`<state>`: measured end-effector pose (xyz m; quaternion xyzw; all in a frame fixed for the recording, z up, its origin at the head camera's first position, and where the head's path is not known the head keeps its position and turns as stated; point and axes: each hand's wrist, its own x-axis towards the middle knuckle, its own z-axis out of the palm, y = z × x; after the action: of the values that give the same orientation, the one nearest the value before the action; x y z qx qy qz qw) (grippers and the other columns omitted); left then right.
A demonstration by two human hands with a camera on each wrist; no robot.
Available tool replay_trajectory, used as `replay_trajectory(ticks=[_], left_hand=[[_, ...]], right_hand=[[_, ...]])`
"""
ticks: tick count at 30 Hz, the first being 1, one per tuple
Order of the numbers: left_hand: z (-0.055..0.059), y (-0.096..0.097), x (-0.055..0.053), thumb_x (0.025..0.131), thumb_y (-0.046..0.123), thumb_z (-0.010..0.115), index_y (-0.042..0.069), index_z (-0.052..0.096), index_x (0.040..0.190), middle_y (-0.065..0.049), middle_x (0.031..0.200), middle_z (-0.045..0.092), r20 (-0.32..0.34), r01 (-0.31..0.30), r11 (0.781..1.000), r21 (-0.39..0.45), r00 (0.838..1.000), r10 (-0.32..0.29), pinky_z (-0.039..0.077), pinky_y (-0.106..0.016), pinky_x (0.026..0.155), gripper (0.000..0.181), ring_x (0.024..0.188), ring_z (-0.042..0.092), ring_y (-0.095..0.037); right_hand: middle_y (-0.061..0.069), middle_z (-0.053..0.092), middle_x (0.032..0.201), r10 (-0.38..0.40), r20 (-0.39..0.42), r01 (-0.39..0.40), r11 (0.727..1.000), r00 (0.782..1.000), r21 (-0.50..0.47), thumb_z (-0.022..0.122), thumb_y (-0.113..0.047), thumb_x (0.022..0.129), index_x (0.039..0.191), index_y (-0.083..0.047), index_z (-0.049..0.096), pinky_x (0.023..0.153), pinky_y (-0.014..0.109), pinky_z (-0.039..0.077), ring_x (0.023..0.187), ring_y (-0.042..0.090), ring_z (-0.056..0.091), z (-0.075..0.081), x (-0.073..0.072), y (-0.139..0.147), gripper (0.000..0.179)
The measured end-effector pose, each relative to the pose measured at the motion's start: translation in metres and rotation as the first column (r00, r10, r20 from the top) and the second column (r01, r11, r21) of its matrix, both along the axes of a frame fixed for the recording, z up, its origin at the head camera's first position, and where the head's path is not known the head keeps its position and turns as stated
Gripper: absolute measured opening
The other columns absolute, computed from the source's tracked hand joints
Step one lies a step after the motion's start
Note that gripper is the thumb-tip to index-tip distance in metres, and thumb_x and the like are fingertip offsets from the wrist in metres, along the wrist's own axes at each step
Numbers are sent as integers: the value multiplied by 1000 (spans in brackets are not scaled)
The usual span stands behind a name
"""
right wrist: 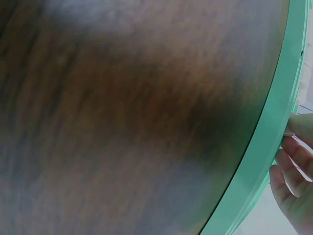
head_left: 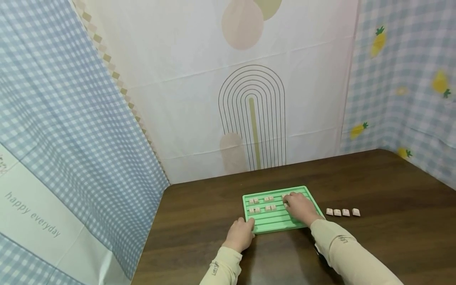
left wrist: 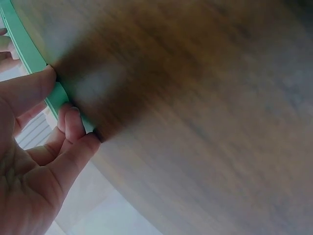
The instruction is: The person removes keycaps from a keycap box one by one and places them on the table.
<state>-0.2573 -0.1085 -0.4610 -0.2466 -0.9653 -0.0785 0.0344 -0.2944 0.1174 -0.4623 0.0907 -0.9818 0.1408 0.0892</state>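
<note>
A light-green ridged tray (head_left: 274,223) lies on the dark wooden table, with cream keycaps (head_left: 270,208) set in pairs along its two far rows. My left hand (head_left: 239,234) grips the tray's near left corner; in the left wrist view, thumb and fingers close around the green rim (left wrist: 34,56). Over the tray's right part, my right hand (head_left: 301,208) reaches in with bent fingers and pinches a small cream keycap (head_left: 286,205), mostly hidden by the fingertips. Just beyond those fingers another keycap (head_left: 284,196) sits in the far row.
Several loose keycaps (head_left: 337,212) lie in a short row on the table to the right of the tray. Patterned cloths hang behind the table (head_left: 199,206) and along its left and right sides.
</note>
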Motion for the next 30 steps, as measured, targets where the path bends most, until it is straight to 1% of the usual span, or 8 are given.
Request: replay_trajectory(ticks=[5, 7, 11, 14, 16, 21, 25, 30], left_hand=[[-2, 1, 0, 80, 19, 70, 13, 50, 85, -5, 75, 50, 9, 1, 1000, 14, 1000, -1, 41, -28, 59, 21, 67, 50, -21], [-3, 1, 0, 80, 19, 71, 13, 50, 84, -5, 75, 51, -8, 8, 1000, 14, 1000, -8, 41, -27, 59, 21, 67, 50, -20], [-4, -1, -2, 79, 18, 72, 13, 51, 84, -5, 74, 51, -44, 19, 999, 33, 999, -18, 42, -27, 57, 22, 66, 50, -20], [-4, -3, -2, 78, 17, 72, 13, 51, 84, -5, 75, 52, -56, 19, 999, 43, 998, -16, 42, -26, 57, 23, 66, 51, -20], [-4, -3, -2, 78, 17, 72, 13, 51, 84, -4, 75, 52, -62, 17, 999, 39, 998, -14, 42, -26, 57, 22, 66, 51, -19], [-3, -5, -2, 78, 18, 73, 14, 51, 83, -4, 74, 52, -66, 14, 999, 34, 998, -12, 43, -27, 57, 22, 65, 51, -19], [-1, -4, -1, 78, 17, 72, 13, 51, 84, -5, 75, 52, -52, 11, 999, 31, 999, -10, 43, -27, 58, 22, 66, 51, -20], [1, -2, 2, 80, 18, 70, 14, 51, 84, -5, 75, 51, -27, 8, 1000, 21, 1000, -8, 42, -27, 58, 21, 67, 50, -20]], right_hand=[[7, 65, 94, 9, -19, -9, 1000, 1000, 4, 63, -13, 86, 100, -7, 68, 71, 40, 50, 84, 25, 60, -2, 0, 4, 16], [8, 66, 97, 11, -32, -11, 1000, 999, -12, 63, -13, 86, 101, -7, 68, 72, 40, 51, 87, 25, 61, -2, -1, 7, 17], [10, 67, 103, 4, -41, -6, 998, 999, -55, 62, -11, 86, 102, -7, 68, 71, 42, 51, 93, 29, 62, 7, 0, 13, 17], [12, 66, 105, -11, -34, 9, 998, 999, -56, 61, -13, 87, 103, -7, 68, 70, 44, 51, 96, 31, 61, 14, 1, 21, 18], [13, 65, 105, -27, -26, 25, 998, 999, -57, 60, -15, 88, 105, -6, 66, 69, 45, 50, 95, 32, 60, 17, 1, 30, 20], [16, 63, 102, -70, -10, 69, 995, 997, -73, 56, -14, 90, 108, -3, 64, 67, 46, 48, 91, 33, 58, 20, 4, 60, 23], [18, 62, 101, -102, 13, 103, 993, 995, -65, 56, -13, 90, 107, -2, 64, 67, 46, 49, 86, 32, 59, 20, 9, 80, 22], [21, 62, 101, -129, 55, 132, 990, 990, -49, 57, -11, 89, 107, -1, 64, 63, 45, 49, 81, 32, 59, 19, 17, 97, 22]])
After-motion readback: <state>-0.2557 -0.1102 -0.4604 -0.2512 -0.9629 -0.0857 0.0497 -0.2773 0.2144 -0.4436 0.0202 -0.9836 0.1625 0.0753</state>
